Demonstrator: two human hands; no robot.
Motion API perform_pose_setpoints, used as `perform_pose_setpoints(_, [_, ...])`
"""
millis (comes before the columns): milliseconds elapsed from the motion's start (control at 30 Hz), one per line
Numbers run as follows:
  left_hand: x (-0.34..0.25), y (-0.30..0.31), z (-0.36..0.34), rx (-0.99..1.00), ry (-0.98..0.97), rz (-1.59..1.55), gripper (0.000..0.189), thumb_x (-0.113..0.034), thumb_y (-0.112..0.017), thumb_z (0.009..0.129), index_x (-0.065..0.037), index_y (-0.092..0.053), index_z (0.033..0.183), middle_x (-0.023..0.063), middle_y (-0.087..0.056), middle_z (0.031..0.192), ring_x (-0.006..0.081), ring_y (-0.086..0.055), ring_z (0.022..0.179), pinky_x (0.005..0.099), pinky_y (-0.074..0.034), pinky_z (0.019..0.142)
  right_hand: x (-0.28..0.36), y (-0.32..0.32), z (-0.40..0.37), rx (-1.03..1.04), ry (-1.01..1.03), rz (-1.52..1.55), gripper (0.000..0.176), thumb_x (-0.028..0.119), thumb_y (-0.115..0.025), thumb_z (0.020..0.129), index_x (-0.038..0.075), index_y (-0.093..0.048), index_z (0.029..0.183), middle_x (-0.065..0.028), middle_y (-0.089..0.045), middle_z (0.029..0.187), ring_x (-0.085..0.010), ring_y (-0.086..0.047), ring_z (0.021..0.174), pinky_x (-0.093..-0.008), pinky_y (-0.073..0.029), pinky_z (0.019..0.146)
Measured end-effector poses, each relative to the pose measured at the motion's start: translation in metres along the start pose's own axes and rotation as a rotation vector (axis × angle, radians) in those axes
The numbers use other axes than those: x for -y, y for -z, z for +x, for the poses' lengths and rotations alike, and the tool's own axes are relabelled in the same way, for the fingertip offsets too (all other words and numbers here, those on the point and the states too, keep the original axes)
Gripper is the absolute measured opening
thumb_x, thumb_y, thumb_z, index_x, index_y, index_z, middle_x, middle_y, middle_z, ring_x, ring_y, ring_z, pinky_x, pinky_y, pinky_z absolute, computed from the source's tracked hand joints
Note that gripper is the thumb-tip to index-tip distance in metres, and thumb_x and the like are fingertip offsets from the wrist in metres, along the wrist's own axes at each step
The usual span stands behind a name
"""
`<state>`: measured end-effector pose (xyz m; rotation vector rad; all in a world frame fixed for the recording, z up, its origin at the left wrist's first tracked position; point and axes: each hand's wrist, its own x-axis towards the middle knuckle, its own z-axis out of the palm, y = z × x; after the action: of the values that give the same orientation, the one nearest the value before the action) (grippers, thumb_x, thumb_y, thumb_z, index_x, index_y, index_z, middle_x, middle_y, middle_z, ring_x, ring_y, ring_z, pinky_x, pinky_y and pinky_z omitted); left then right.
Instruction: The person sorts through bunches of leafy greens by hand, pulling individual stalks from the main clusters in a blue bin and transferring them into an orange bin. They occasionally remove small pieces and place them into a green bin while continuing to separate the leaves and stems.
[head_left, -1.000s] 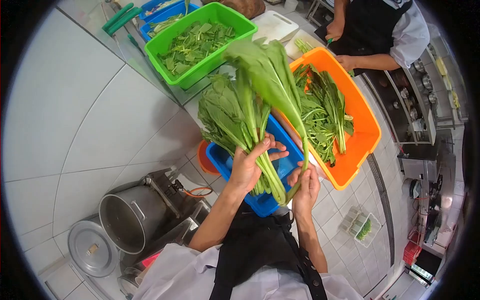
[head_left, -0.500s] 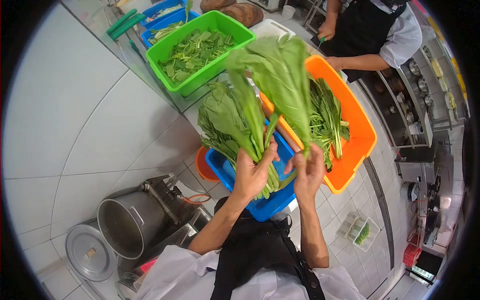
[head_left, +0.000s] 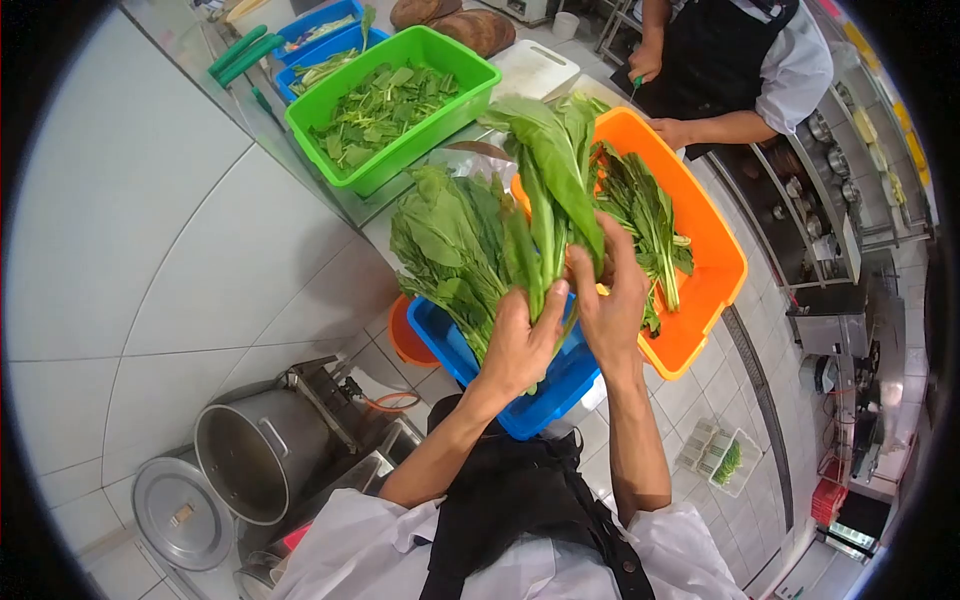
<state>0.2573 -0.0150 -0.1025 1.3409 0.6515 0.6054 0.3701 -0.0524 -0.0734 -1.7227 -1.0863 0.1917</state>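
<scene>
My left hand is closed around the stems of a bunch of leafy greens, held upright over the blue bin. My right hand is at the right side of the same bunch, its fingers curled against the leaves and stems. More leafy greens lean in the blue bin, left of the held bunch, with their stems partly behind my left hand. To the right, an orange bin holds another pile of long-stemmed greens.
A green bin of cut greens stands at the back left, near blue trays and a white cutting board. Opposite, a person holds a green-handled knife. A large pot is at lower left.
The held bunch has drawn together and become more upright. My right hand has moved up along it from the stem ends, and my left hand has shifted slightly right.
</scene>
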Motion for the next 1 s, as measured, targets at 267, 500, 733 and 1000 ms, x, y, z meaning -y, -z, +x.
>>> perform_pose_setpoints(267, [-0.008,-0.004,0.002,-0.238,-0.067,-0.283,0.025,-0.02,-0.048,0.102,0.003,-0.056,0.096,0.0039,-0.052,0.071,0.011,-0.053,0.061,0.0266,-0.047,0.054,0.01,0.007,0.002,-0.345,-0.145,0.268,0.015,0.002,-0.049,0.094,-0.001,-0.047,0.109,-0.0125,-0.06,0.085,-0.0113,-0.059,0.064,-0.0266,-0.049,0.051])
perform_pose_setpoints(500, [-0.01,-0.016,-0.003,-0.076,-0.081,0.064,0.026,-0.017,-0.047,0.101,0.002,-0.055,0.086,0.0037,-0.053,0.067,0.0113,-0.054,0.057,0.0278,-0.045,0.05,0.011,0.016,0.013,-0.216,0.12,-0.239,0.014,-0.002,-0.053,0.088,-0.001,-0.056,0.103,-0.0123,-0.059,0.085,-0.0153,-0.06,0.065,-0.0307,-0.046,0.056])
perform_pose_setpoints(733, [-0.002,-0.022,-0.016,-0.013,-0.108,-0.218,0.016,-0.016,-0.046,0.101,-0.001,-0.049,0.098,0.0026,-0.049,0.064,0.0118,-0.048,0.055,0.0276,-0.043,0.053,-0.006,0.04,0.032,-0.519,-0.329,0.276,0.013,0.012,-0.048,0.099,0.0,-0.051,0.1,-0.0059,-0.055,0.071,-0.0148,-0.054,0.046,-0.0276,-0.044,0.04])
perform_pose_setpoints(1000, [0.002,0.005,-0.005,-0.15,0.0,-0.749,0.019,-0.023,-0.042,0.103,-0.005,-0.049,0.103,0.0039,-0.047,0.071,0.014,-0.047,0.059,0.0321,-0.046,0.061,-0.007,0.06,0.021,-0.369,-0.353,0.584,0.022,0.021,-0.047,0.101,0.0,-0.052,0.107,-0.0099,-0.061,0.081,-0.0177,-0.057,0.048,-0.029,-0.049,0.042])
